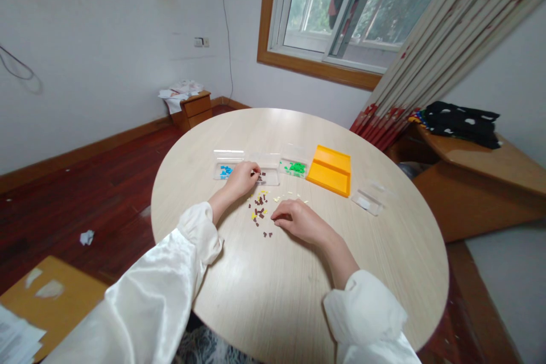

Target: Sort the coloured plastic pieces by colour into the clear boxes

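Note:
My left hand (244, 178) is over a clear plastic box (269, 180) that has a few small brown pieces in it. Its thumb and fingers are pinched, with a dark brown piece (257, 173) showing at the tips. On the table in front of the box lies a loose scatter of brown pieces (259, 211), mixed with small yellow ones (253, 216). My right hand (302, 220) rests low at the right side of this scatter, thumb and forefinger pressed together. What is between those fingertips is too small to make out. Pale yellow bits (277, 199) lie beyond it.
A clear box with blue pieces (225, 170) stands left, and one with green pieces (295, 168) right of the middle box. Further right are an open yellow case (329, 173) and another clear box (367, 202). The round table (290, 301) has a curved edge.

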The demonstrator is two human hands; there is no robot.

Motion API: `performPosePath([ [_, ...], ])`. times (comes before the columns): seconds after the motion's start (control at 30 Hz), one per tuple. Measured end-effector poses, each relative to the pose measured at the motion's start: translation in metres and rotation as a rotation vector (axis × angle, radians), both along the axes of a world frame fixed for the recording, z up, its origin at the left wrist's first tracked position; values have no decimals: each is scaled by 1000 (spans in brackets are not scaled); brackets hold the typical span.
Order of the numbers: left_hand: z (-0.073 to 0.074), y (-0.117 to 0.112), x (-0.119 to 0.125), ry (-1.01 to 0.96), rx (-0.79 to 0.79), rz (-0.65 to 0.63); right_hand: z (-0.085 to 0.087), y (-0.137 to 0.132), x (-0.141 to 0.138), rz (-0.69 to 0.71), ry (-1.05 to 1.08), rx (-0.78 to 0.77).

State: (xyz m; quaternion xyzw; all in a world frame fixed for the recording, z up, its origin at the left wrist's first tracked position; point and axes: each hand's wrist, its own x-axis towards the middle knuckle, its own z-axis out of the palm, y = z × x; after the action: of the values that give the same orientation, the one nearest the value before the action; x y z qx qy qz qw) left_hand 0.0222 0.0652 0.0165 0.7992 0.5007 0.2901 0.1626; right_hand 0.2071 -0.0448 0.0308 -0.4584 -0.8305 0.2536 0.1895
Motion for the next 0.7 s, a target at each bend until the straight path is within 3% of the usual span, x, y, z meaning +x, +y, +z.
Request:
performPosePath([
  [0.23,11,-10,5,-129,-20,-37,-2,2,-1,-119,26,126],
  [0.37,14,-16,11,-280,-198,-213,-4,6,1,-236,100,265],
  [0.53,17,-23,13,-396,-449,-478,-3,8,2,-266,222,396],
  [0.7,25,-31,13,-459,-599,-580,-4,9,-1,-270,256,436],
])
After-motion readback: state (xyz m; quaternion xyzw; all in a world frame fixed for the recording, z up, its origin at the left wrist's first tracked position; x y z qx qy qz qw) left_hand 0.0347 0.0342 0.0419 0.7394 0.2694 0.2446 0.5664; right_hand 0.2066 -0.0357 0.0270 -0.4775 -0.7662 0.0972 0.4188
